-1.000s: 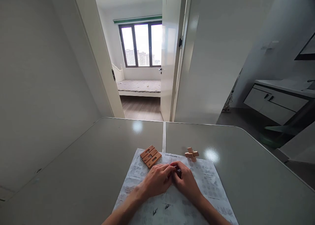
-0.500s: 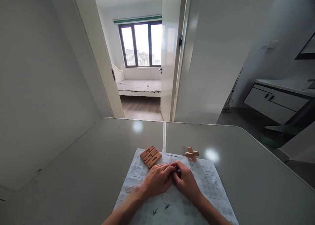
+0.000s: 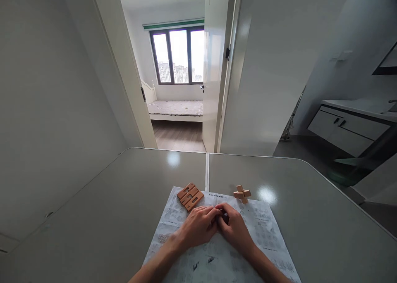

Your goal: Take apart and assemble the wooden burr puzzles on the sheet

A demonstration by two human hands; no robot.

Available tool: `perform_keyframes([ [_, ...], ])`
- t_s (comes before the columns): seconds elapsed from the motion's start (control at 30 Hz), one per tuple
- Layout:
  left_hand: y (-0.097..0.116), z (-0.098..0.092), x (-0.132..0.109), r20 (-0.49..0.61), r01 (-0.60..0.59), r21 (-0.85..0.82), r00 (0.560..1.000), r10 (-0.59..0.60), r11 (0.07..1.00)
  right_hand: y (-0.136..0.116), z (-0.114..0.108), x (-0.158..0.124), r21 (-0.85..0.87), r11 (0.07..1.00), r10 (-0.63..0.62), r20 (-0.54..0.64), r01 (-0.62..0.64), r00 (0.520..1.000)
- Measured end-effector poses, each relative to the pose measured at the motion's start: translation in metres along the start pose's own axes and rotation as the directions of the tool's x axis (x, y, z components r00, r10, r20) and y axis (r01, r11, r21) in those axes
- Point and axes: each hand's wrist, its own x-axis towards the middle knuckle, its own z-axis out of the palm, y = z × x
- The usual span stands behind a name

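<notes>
My left hand and my right hand meet over the middle of a printed paper sheet. Both have their fingers curled together, fingertips touching. Whatever lies between them is hidden, apart from a dark patch beside the right thumb that I cannot make out. Just beyond my left hand lies a flat brown wooden puzzle piece set with slots and notches cut in it. Past my right hand stands an interlocking wooden cross puzzle in lighter wood.
The paper lies on a glossy grey table with a pale seam running away from me. Beyond its far edge are an open door and a bed. A white cabinet stands at the right.
</notes>
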Motion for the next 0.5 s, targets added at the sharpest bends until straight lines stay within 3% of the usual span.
perform_keyframes([
  [0.5, 0.0008, -0.0001, 0.0003, 0.027, 0.015, 0.027, 1.0, -0.016, 1.0, 0.0027, 0.0008, -0.0005, -0.01, 1.0, 0.012, 0.022, -0.012, 1.0],
])
